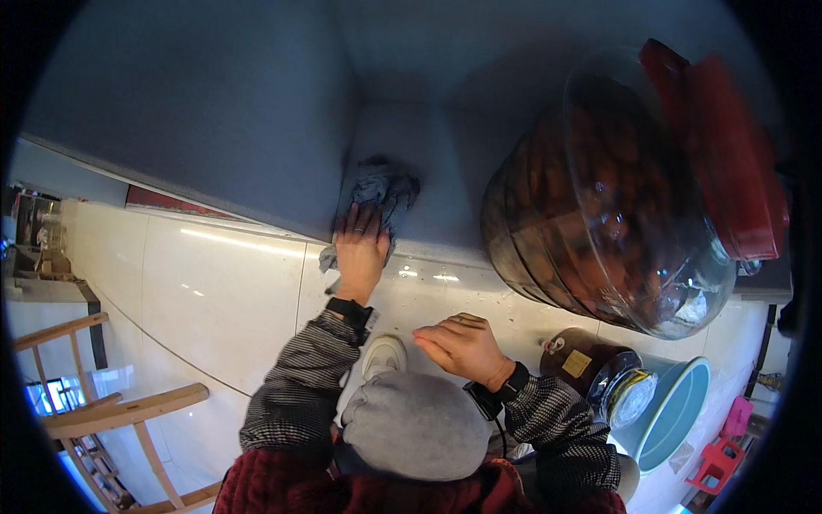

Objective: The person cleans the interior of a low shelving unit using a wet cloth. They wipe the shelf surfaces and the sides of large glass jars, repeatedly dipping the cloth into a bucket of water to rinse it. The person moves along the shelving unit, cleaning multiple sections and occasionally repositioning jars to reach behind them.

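My left hand (361, 257) presses a dark grey wet-looking cloth (384, 189) against the bottom surface of a grey cabinet compartment (427, 160), near its front edge. Part of the cloth hangs over that edge. Lower and to the right, my right hand (463, 347) is held above the floor with its fingers together and bent; whether anything is inside it cannot be seen. To the right of the cloth, a large ribbed clear jar (546, 212) with a red lid (732, 154) holds reddish-brown contents.
A smaller dark-filled jar (587, 366) stands on the floor beside a light blue plastic tub (677, 411). Red plastic stools (716, 466) are at the lower right. Wooden frame furniture (128, 411) and a thin cable (164, 347) lie left. Small wet spots or crumbs dot the tiled floor (225, 283).
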The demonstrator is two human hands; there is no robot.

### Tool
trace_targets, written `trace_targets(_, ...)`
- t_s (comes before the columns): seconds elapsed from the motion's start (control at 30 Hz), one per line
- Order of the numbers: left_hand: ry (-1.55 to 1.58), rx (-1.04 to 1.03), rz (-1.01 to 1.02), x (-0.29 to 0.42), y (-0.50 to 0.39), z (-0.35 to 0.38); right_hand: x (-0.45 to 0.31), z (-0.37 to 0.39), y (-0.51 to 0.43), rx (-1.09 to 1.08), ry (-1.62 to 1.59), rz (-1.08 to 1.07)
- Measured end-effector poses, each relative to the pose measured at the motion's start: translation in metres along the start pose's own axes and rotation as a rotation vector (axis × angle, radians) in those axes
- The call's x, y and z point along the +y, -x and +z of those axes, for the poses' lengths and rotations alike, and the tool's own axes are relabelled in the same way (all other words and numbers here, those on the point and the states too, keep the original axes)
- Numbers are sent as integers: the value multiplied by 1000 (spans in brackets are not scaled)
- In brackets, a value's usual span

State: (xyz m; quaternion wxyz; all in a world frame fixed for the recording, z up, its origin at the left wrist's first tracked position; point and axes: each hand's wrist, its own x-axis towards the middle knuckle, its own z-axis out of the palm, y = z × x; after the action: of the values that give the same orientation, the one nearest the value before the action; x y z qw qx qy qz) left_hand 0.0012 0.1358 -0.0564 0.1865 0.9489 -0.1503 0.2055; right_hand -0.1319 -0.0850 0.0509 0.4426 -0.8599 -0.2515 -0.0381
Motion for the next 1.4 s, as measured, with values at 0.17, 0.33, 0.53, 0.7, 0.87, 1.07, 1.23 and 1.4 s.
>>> trace_targets(0.17,265,12,57,74,28,4,13,24,23,379,-307,496)
trace_targets(0.33,597,-282,235,137,23,6,33,17,47,400,-293,455)
trace_targets(0.53,1152,-666,-30,137,6,-34,38,-10,55,566,116,193)
trace_targets(0.7,1174,-833,-11,150,-22,-64,3,42,63,761,-115,400)
trace_targets(0.87,995,-1288,299,161,-41,-80,11,47,81,1049,-251,368)
trace_targets(1.07,968,-1262,-49,120,-104,-85,19,-48,113,1724,-833,167)
trace_targets(1.23,1696,-520,-550,95,-150,-25,90,-84,88,1626,-781,492)
trace_targets(1.4,1648,-424,-546,126,-220,18,135,-86,106,1302,-424,402)
